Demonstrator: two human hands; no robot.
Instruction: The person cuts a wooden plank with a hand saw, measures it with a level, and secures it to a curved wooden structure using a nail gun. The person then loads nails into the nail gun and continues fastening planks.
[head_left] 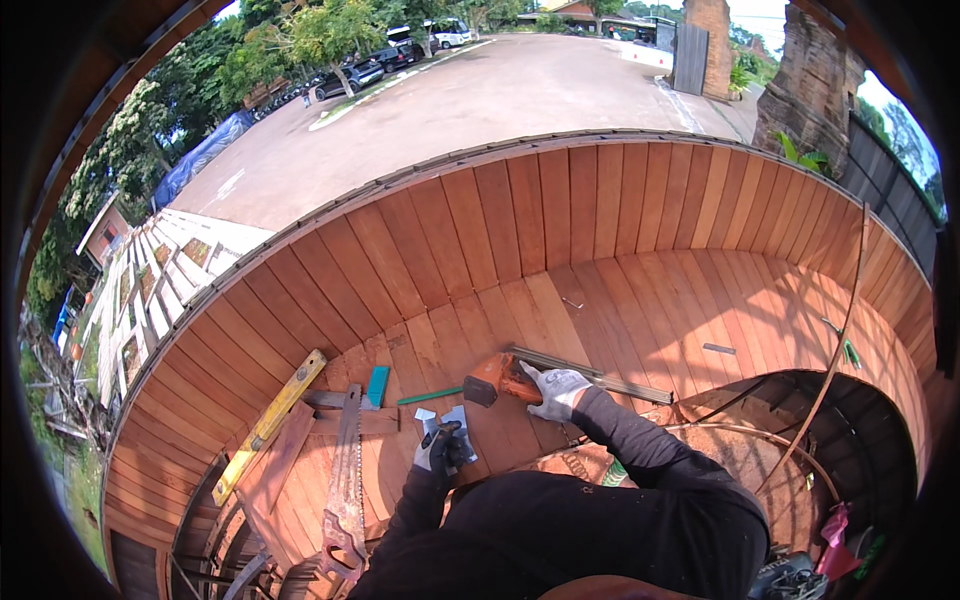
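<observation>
My right hand (557, 391), in a grey-white glove, is closed on an orange and dark power tool (487, 380) that lies on the plank surface. Its exact kind does not show. My left hand (436, 449), gloved in grey and black, is curled over a pale, shiny packet or sheet (463, 420). Whatever sits between those fingers is too small to make out. A green stick-like piece (430, 396) lies between the hands, pointing at the orange tool. Behind my right hand lies a bundle of long metal strips (620, 387).
Left of my left hand lie a rusty hand saw (346, 490), a try square with a teal handle (377, 386), wood offcuts (357, 421) and a yellow spirit level (270, 425). A curved plank wall (520, 215) rises ahead. A thin rod (838, 350) leans at right beside a dark opening (860, 430).
</observation>
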